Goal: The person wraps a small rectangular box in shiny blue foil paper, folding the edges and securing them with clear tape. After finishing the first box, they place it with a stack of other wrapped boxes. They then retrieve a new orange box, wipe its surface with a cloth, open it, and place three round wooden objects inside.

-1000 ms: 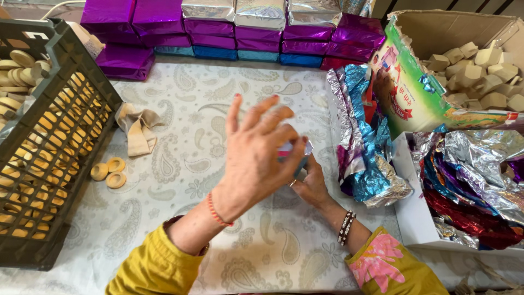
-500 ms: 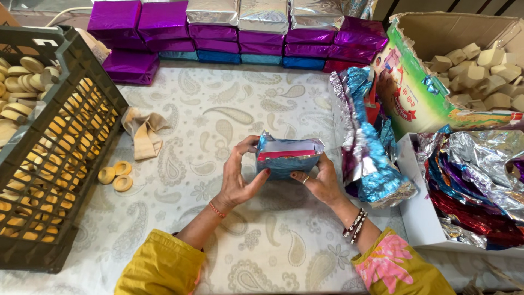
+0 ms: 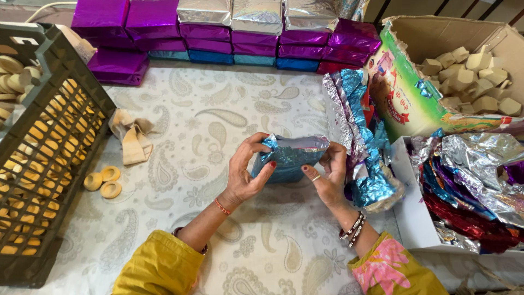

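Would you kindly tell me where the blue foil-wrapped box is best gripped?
Probably by its two short ends, from left and right, as the left hand and right hand do now: the blue foil-wrapped box lies lengthwise between them, foil folds on top.

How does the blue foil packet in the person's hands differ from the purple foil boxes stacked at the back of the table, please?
The blue foil packet is held above the table between the left hand and right hand; the purple foil boxes rest in stacks. The packet's foil looks crinkled and loose at the top; the boxes look smooth and closed. Both are shiny, foil-wrapped blocks.
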